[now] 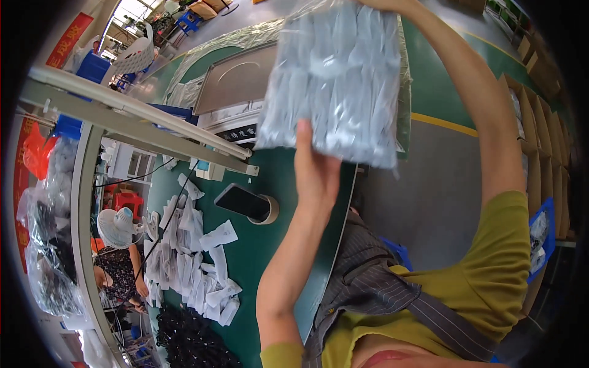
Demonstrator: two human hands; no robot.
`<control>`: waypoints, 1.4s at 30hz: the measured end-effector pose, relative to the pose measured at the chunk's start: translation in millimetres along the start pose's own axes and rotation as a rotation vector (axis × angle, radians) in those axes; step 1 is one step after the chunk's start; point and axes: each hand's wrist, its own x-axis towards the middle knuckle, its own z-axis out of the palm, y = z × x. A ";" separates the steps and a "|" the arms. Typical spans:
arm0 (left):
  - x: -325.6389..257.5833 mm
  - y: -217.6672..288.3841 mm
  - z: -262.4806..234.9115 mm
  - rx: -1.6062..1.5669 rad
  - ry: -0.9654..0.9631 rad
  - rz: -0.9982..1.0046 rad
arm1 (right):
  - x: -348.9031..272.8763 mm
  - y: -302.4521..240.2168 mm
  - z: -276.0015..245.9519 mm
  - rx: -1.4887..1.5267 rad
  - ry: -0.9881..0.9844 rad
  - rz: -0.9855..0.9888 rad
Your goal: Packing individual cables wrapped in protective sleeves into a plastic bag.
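A clear plastic bag (pixel 334 76), packed with rows of pale, flat packets, is held up over the far part of the bench. My left hand (pixel 317 175) grips its lower edge, the thumb on the near face and the other fingers hidden behind. At the top of the picture my right hand (pixel 389 5) is closed on the bag's upper edge and partly cut off by the frame. Loose white packets (pixel 190 245) lie heaped on the green bench (pixel 270 257), left of my left forearm. Closer to me is a pile of black pieces (pixel 190 340), their kind unclear.
A phone (pixel 238 200) leans in a tape roll (pixel 267 211). Beyond it lies a metal platform (pixel 236 76), partly behind the bag. A pale frame (pixel 135 110) crosses on the left, near a fan (pixel 116 227) and another person (pixel 123 270). Cardboard bins (pixel 543 159) stand at right.
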 end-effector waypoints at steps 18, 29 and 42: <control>38.7 27.9 -72.8 1.391 0.200 0.186 | -49.4 111.0 118.7 0.161 -0.024 0.219; 46.2 11.0 -82.5 1.360 0.162 0.294 | -62.0 75.8 125.4 0.325 -0.133 0.433; 43.1 14.4 -68.7 1.342 0.061 0.266 | -64.5 66.8 94.8 0.246 -0.135 0.515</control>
